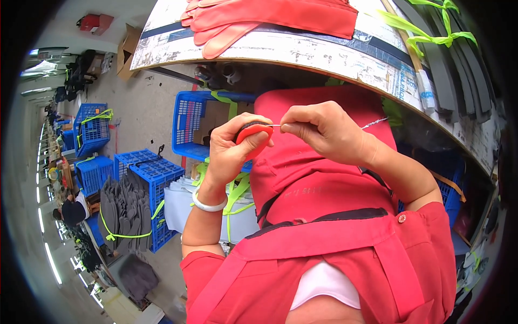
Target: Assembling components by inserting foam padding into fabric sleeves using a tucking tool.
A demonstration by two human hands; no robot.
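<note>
My left hand (222,151), with a white bangle (209,205) at its wrist, is closed round a small rounded red piece with a black edge (254,137). The thumb presses on its red face. Just to the right, my right hand (326,132) pinches a thin, light, needle-like rod (275,125) between thumb and fingertips. The rod's far end meets the piece's top edge; I cannot tell if it goes in. Both hands are raised over my lap, which a red apron (329,186) covers.
Ahead stands a worn white table (291,51) bearing stacked red strips (275,16) and dark grey strips (453,70) tied with green bands. A blue crate (186,121) sits left of my knees. Farther left are more blue crates (156,173) and a tied grey bundle (127,210).
</note>
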